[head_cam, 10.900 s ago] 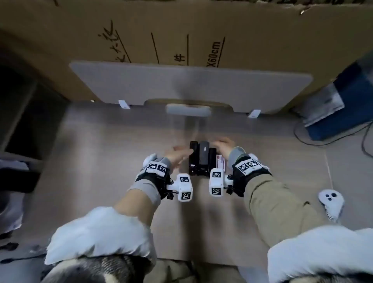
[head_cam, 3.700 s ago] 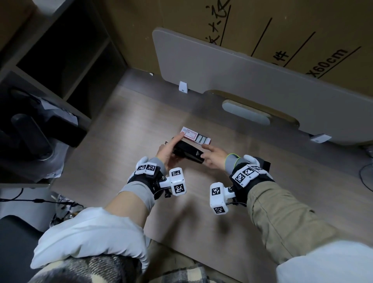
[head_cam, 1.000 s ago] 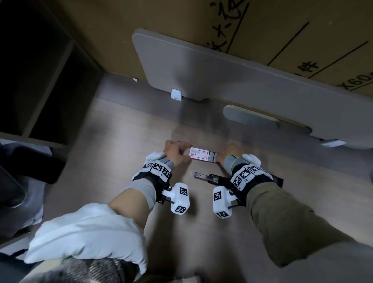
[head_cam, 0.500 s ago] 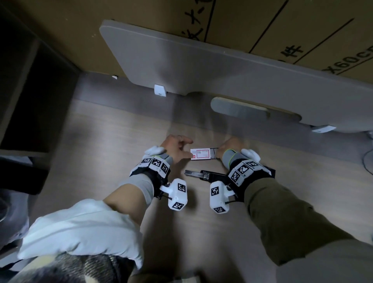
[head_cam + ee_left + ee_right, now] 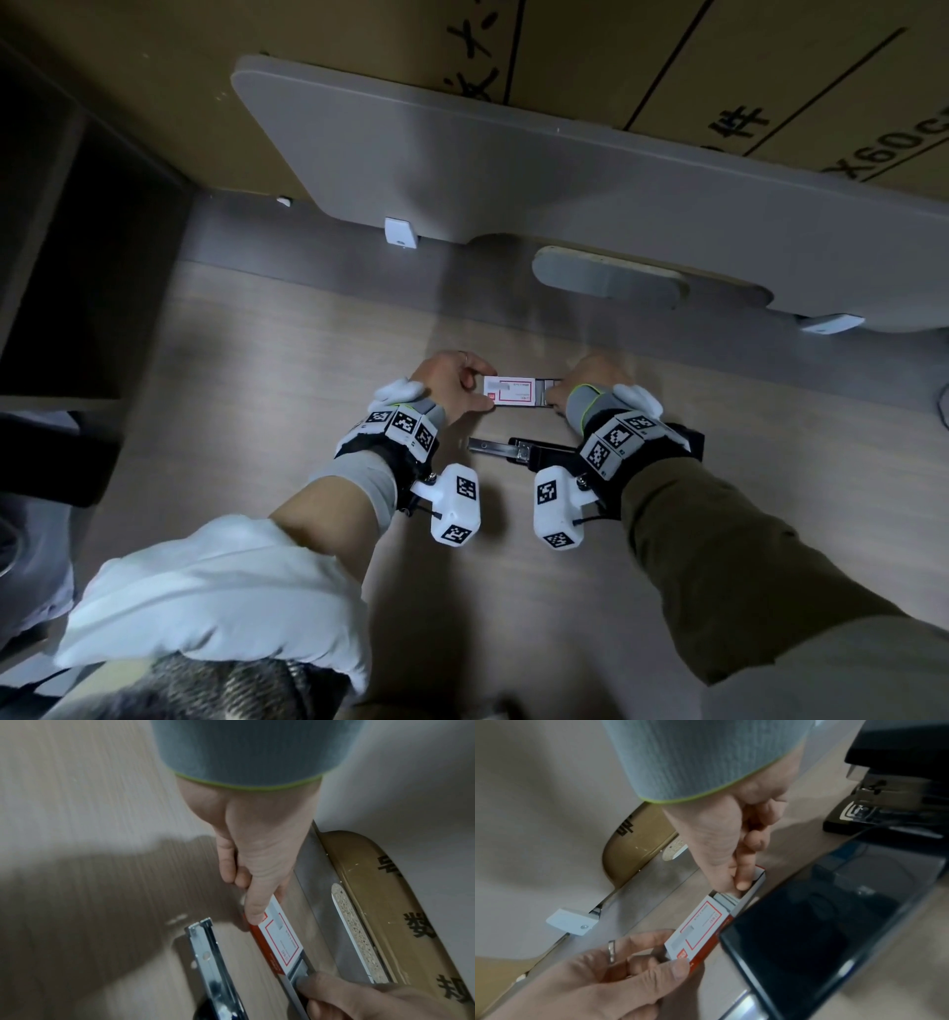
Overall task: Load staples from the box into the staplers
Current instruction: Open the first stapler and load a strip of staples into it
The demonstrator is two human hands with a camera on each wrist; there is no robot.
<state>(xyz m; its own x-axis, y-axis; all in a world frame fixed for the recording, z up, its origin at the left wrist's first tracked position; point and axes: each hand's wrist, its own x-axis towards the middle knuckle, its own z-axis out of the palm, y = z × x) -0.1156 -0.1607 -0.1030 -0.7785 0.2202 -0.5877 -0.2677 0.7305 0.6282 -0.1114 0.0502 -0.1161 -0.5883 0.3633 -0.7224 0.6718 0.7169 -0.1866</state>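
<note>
A small red-and-white staple box (image 5: 513,393) lies on the wooden desk (image 5: 257,411), its inner tray slid out to the right. My left hand (image 5: 472,388) grips the box's left end, thumb on the near side (image 5: 255,912). My right hand (image 5: 565,393) reaches into the open tray and pinches the grey staples (image 5: 727,896) with thumb and forefinger (image 5: 741,880). Just in front of the box a black stapler (image 5: 534,455) lies opened, its metal magazine rail (image 5: 208,953) pointing left. Part of it is hidden under my right wrist.
A second black stapler (image 5: 885,801) stands to the right in the right wrist view. A grey board (image 5: 565,169) leans on a cardboard sheet (image 5: 770,67) behind the desk. Dark shelving (image 5: 77,231) is at the left.
The stapler that both hands held a few seconds ago now lies open on the desk. Both hands moved to the staple box. In the last second they have stayed there.
</note>
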